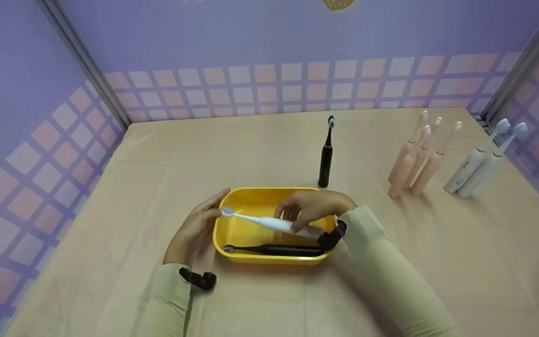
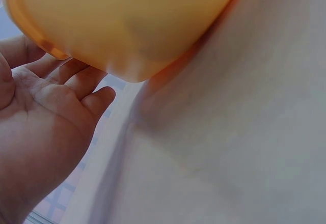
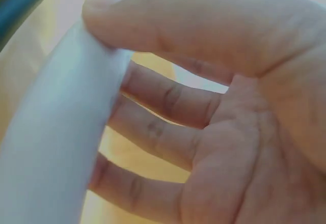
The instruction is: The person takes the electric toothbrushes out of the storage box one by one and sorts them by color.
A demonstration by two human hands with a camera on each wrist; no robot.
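My right hand (image 1: 314,206) is over the yellow tray (image 1: 220,229), pinching a white electric toothbrush (image 1: 274,223) by its handle. In the right wrist view the thumb presses on one side of the white handle (image 3: 61,112), with the other fingers against its far side. The brush head points left, over the tray's left rim. A black electric toothbrush (image 1: 281,250) lies along the near side inside the tray. My left hand (image 1: 194,229) rests at the tray's left end, its fingers extended along the outer wall (image 2: 127,30).
Behind the tray a black electric toothbrush (image 1: 325,164) stands upright. Several pink toothbrushes (image 1: 431,171) stand in a group to the right, with two white ones (image 1: 480,171) beyond them. Patterned purple panels (image 1: 297,37) enclose the cloth-covered table (image 1: 157,159).
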